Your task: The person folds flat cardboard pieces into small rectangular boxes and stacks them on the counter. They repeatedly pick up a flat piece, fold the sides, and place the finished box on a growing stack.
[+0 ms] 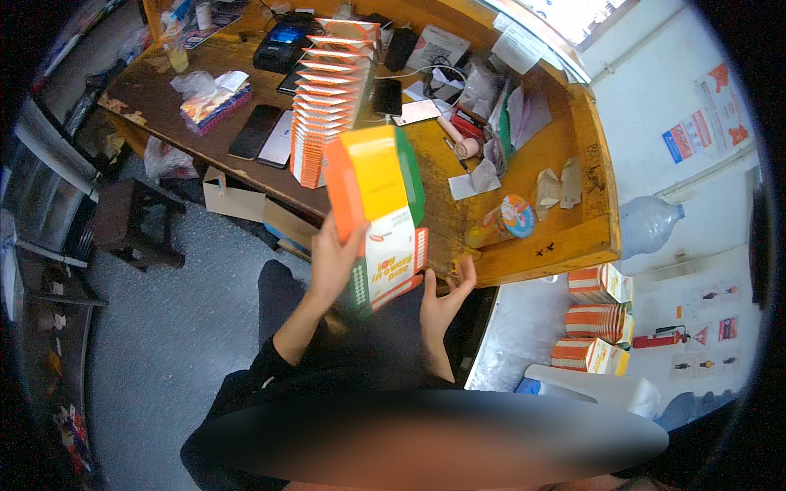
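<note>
A printed cardboard box in orange, yellow, green and white is tilted in front of me, above the table's near edge. My left hand grips its left side, the thumb lying across the white panel. Close to the box's lower right edge is my right hand, its fingers bent and apart with nothing seen between them. Whether its fingertips touch the box I cannot tell. Just beyond the box, a tall stack of orange-and-white folded cardboard pieces rests on the wooden table.
Phones lie left of the stack. To the right are a lidded plastic cup, crumpled papers and the table's raised wooden side. Stacked boxes stand at the lower right. A dark stool is on the left floor.
</note>
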A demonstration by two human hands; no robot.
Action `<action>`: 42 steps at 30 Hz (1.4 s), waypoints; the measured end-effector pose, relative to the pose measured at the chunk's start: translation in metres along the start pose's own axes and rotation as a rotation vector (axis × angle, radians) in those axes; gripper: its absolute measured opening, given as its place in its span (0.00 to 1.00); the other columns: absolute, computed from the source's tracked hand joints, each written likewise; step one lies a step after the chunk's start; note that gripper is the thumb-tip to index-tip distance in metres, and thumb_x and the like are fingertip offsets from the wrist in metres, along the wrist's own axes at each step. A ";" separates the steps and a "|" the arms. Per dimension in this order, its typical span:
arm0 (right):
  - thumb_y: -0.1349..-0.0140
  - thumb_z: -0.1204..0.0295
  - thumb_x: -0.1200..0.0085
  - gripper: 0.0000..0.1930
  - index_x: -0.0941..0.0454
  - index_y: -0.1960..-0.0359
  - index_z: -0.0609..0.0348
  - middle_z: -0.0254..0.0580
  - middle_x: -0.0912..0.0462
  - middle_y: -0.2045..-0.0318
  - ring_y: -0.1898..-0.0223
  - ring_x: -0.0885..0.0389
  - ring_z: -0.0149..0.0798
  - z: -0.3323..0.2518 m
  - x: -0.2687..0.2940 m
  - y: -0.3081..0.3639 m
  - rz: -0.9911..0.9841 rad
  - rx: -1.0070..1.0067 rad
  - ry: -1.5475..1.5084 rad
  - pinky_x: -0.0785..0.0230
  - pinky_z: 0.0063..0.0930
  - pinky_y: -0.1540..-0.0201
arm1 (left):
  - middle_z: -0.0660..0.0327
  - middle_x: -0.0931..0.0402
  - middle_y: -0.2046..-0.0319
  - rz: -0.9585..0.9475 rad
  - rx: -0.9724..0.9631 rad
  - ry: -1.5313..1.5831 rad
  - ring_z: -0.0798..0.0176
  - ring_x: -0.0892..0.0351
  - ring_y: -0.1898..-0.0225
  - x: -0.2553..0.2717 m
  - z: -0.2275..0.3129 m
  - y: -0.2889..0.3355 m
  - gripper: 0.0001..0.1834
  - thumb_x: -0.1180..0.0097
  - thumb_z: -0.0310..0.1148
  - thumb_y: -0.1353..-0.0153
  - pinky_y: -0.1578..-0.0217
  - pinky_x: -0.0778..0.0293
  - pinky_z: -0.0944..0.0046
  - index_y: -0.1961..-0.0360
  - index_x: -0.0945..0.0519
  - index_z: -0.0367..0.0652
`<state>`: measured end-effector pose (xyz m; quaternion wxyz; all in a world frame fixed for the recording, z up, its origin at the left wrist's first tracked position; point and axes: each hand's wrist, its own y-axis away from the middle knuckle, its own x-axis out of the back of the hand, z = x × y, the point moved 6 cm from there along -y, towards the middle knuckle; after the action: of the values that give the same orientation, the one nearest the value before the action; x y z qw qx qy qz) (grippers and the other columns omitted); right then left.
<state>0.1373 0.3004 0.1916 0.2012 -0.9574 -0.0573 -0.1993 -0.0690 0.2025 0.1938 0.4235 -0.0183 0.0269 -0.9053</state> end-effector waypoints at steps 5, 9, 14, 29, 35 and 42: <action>0.35 0.74 0.51 0.29 0.44 0.33 0.67 0.56 0.36 0.36 0.38 0.31 0.51 -0.061 -0.061 0.028 -0.505 0.108 -0.333 0.35 0.39 0.40 | 0.44 0.25 0.48 -0.232 -0.372 -0.368 0.48 0.20 0.51 -0.024 0.017 0.060 0.30 0.44 0.22 0.42 0.55 0.24 0.57 0.37 0.33 0.40; 0.30 0.75 0.61 0.18 0.34 0.41 0.70 0.62 0.22 0.50 0.50 0.20 0.54 -0.077 -0.076 0.020 -0.495 0.145 -0.239 0.27 0.35 0.50 | 0.48 0.29 0.42 -0.120 -0.373 -0.372 0.48 0.21 0.50 -0.002 0.012 0.065 0.29 0.47 0.18 0.41 0.53 0.23 0.59 0.36 0.33 0.40; 0.39 0.84 0.51 0.14 0.23 0.52 0.70 0.50 0.16 0.58 0.59 0.15 0.41 -0.091 -0.081 0.021 -0.456 0.340 -0.341 0.21 0.30 0.57 | 0.53 0.18 0.56 0.095 -0.294 -0.228 0.58 0.17 0.58 0.040 -0.008 0.071 0.18 0.43 0.17 0.42 0.57 0.21 0.63 0.49 0.21 0.36; 0.53 0.81 0.40 0.10 0.15 0.68 0.55 0.37 0.19 0.72 0.70 0.18 0.39 -0.101 -0.121 0.024 -0.473 0.711 -0.213 0.25 0.30 0.69 | 0.58 0.19 0.60 0.432 0.119 0.303 0.66 0.20 0.59 0.093 -0.047 0.061 0.11 0.44 0.23 0.39 0.55 0.26 0.68 0.56 0.22 0.30; 0.53 0.79 0.38 0.07 0.16 0.70 0.56 0.38 0.22 0.71 0.70 0.20 0.41 -0.113 -0.139 0.031 -0.584 0.626 -0.257 0.26 0.32 0.68 | 0.56 0.19 0.60 0.420 0.119 0.481 0.66 0.20 0.59 0.095 -0.044 0.056 0.11 0.44 0.22 0.39 0.54 0.25 0.68 0.55 0.20 0.30; 0.52 0.78 0.38 0.06 0.17 0.70 0.58 0.40 0.21 0.71 0.70 0.19 0.42 -0.117 -0.148 0.023 -0.633 0.623 -0.271 0.25 0.32 0.67 | 0.57 0.18 0.59 0.403 0.024 0.382 0.67 0.20 0.59 0.097 -0.047 0.059 0.11 0.40 0.19 0.43 0.53 0.26 0.68 0.58 0.18 0.32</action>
<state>-0.0357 0.2272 0.2215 0.3994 -0.8041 -0.4295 -0.0970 -0.0887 0.0923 0.1446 0.5823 0.1636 0.0987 -0.7902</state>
